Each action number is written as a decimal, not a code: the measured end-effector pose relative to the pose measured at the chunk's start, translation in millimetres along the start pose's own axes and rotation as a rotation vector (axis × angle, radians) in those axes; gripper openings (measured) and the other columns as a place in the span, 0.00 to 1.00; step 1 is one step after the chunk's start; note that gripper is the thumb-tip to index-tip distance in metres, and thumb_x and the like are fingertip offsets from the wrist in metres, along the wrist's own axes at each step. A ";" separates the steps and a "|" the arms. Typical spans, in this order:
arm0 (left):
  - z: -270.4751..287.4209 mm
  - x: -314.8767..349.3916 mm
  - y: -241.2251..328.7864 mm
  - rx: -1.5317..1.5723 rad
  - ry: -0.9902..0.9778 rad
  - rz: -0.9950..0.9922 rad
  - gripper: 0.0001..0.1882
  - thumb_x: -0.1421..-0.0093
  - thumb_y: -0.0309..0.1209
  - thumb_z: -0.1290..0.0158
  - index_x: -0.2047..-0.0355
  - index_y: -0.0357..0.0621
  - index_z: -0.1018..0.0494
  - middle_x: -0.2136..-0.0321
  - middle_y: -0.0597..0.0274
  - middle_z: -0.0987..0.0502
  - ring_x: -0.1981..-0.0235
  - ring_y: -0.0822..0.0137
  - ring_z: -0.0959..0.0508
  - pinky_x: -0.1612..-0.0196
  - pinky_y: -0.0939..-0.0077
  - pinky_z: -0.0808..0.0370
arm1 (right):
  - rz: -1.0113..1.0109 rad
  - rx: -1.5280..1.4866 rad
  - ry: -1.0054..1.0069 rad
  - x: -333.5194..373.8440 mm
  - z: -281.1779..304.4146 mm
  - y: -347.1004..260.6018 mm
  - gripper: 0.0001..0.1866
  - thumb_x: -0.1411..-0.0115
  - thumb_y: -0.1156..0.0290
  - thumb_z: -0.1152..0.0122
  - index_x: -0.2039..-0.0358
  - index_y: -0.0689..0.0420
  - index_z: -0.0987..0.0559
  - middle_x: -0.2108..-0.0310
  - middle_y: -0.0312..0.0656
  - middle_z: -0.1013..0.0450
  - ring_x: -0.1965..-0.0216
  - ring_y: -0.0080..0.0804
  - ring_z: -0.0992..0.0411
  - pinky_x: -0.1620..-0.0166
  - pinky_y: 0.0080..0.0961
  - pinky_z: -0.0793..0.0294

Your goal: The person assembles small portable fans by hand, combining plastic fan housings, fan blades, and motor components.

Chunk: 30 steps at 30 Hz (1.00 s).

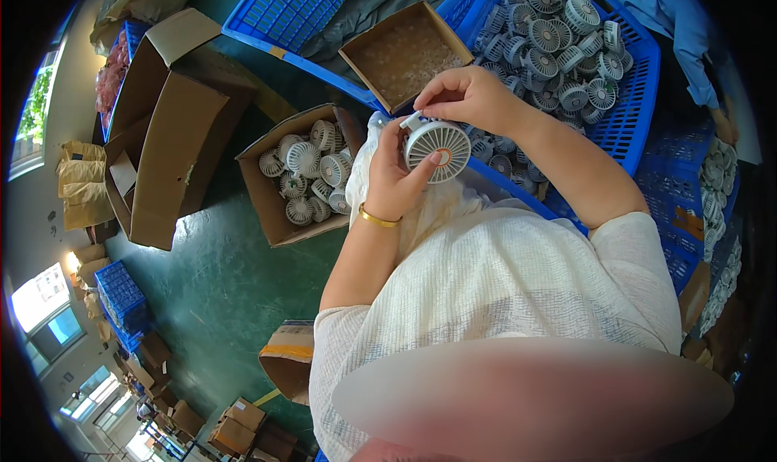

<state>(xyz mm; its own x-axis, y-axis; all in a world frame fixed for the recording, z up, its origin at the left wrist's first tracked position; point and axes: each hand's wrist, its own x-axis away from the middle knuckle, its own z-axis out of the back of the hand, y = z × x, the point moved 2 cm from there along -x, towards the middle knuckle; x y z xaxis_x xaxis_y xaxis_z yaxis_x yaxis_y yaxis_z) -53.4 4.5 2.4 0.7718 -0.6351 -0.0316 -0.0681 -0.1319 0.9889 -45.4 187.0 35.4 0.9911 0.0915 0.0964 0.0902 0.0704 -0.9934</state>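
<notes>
A small white fan [461, 150] with a round slatted grille and an orange-ringed hub is in my left hand [392, 166]. The thumb lies across the grille and the fingers wrap behind its edge. Over the fan's upper side, my right hand [473, 97] has thumb and forefinger pinched together next to a short white piece that sticks up from the rim. What lies between those fingertips is too small to make out. Just beyond the hands sits a shallow cardboard box [353, 55] with small clear pieces on its bottom.
Several similar fans fill a blue crate [643, 97] at the right and a cardboard box [263, 199] at the left. Another blue crate [243, 17] stands at the back. A tall open carton [174, 154] is farther left. At far right is a person's blue sleeve [688, 37].
</notes>
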 end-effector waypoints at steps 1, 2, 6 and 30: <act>0.2 0.4 -0.8 -0.019 -0.018 0.009 0.31 0.50 0.25 0.41 0.48 0.36 0.42 0.58 0.55 0.31 0.57 0.67 0.28 0.53 0.76 0.31 | 0.000 -0.003 0.022 1.4 -0.6 -0.9 0.08 0.48 0.76 0.39 0.66 0.61 0.21 0.69 0.39 0.23 0.66 0.23 0.26 0.60 0.17 0.27; 0.3 0.6 -0.7 -0.020 -0.016 0.010 0.31 0.50 0.25 0.41 0.48 0.36 0.42 0.58 0.55 0.31 0.57 0.67 0.28 0.53 0.76 0.31 | 0.000 -0.005 0.021 2.1 -0.8 -2.2 0.08 0.48 0.76 0.39 0.66 0.61 0.21 0.69 0.39 0.23 0.66 0.23 0.26 0.60 0.17 0.27; 0.3 1.3 -0.7 -0.012 -0.031 0.009 0.31 0.50 0.26 0.40 0.48 0.35 0.42 0.58 0.55 0.31 0.56 0.67 0.29 0.53 0.76 0.31 | -0.006 0.060 0.002 4.4 -0.2 -6.9 0.09 0.49 0.75 0.38 0.66 0.61 0.20 0.69 0.39 0.23 0.67 0.23 0.26 0.60 0.18 0.27; 3.9 3.7 3.8 0.030 -0.117 0.060 0.29 0.47 0.25 0.44 0.47 0.32 0.42 0.57 0.57 0.30 0.56 0.70 0.28 0.53 0.78 0.31 | 0.224 0.389 -0.081 5.6 5.2 -10.9 0.09 0.49 0.72 0.39 0.66 0.58 0.19 0.68 0.43 0.24 0.65 0.32 0.26 0.60 0.24 0.29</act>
<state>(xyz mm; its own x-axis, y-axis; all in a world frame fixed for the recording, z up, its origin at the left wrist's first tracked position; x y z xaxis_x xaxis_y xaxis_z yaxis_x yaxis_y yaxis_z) -53.2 -1.3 5.5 0.6871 -0.7265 0.0094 -0.1325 -0.1126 0.9848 -41.4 191.9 47.1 0.9697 0.2237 -0.0982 -0.1844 0.4063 -0.8949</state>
